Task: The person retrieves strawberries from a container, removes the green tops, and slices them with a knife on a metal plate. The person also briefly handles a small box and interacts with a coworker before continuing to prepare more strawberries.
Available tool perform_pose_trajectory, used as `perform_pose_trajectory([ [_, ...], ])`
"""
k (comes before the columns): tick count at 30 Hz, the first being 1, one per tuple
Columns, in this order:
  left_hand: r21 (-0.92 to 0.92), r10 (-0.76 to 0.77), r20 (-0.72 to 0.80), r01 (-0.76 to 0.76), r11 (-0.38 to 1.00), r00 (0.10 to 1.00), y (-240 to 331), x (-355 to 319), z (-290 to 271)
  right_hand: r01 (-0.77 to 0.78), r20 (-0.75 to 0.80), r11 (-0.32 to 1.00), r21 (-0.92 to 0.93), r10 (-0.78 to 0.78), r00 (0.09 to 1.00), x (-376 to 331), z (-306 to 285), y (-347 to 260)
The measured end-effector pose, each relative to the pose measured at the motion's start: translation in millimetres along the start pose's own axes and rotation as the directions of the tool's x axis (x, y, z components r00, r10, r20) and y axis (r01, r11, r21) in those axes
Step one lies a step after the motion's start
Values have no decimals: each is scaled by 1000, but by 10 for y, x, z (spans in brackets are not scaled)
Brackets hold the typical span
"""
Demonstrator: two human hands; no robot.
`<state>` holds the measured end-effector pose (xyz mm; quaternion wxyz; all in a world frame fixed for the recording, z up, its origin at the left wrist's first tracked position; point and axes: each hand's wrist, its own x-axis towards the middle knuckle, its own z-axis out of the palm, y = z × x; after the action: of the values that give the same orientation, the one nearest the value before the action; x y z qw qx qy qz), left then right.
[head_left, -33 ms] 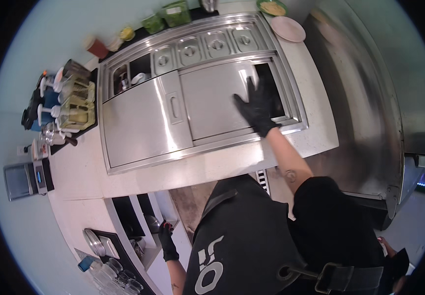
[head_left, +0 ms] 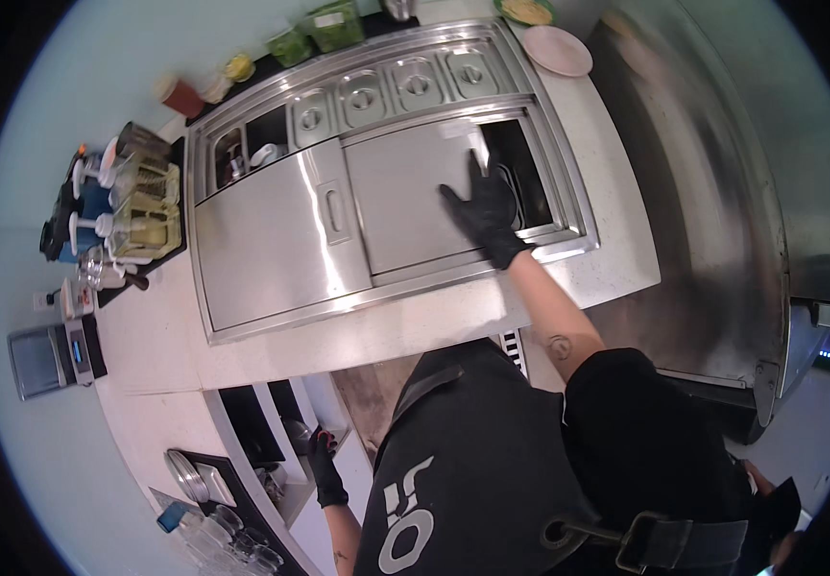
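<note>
My right hand, in a black glove, presses with spread fingers on the right sliding steel lid of a counter-set food well. Beside the hand, a dark opening shows at the lid's right, with a metal container edge inside. The left sliding lid, which has a recessed handle, covers the other half. Low at my left side, my left hand, also black-gloved, has curled fingers around a small red thing, too small to name. It hangs near a white shelf unit.
Several lidded steel pans line the well's back. Pump bottles and yellowish containers stand at the left. A pink plate lies at the back right. Glasses and a scale sit on the left counter.
My right hand has moved slightly left with the right lid, and the opening at its right is wider. My left hand stays low at my side.
</note>
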<state>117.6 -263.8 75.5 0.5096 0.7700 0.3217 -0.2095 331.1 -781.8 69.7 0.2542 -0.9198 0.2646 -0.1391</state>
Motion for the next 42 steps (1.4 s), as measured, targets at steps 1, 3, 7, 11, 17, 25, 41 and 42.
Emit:
perform_pose_trajectory([
  [1,12,-6,7,6,1000,1000,83,105,15,-41,55,986,161,33,998,8,124,-95],
  [3,49,19,35,-21,999,999,268,277,122,79,-74,881,466,-50,996,46,483,-215],
  [7,76,58,22,-59,995,998,448,309,264,-58,124,671,739,-51,991,5,604,-457],
  [11,31,-37,-48,39,999,998,541,99,420,-442,496,463,768,6,868,489,635,118],
  [17,47,-173,-57,175,983,983,665,-128,757,262,430,947,-185,-161,888,868,771,1421],
  [25,-4,-196,-83,196,981,977,751,-289,842,24,509,999,28,-35,860,903,1266,2006],
  [41,-365,-167,-164,97,926,972,-595,-303,646,-219,594,800,559,-202,779,1446,-150,1132],
  [42,-372,-152,-171,79,925,974,-757,-231,609,-195,668,892,407,-145,730,1556,-305,1172],
])
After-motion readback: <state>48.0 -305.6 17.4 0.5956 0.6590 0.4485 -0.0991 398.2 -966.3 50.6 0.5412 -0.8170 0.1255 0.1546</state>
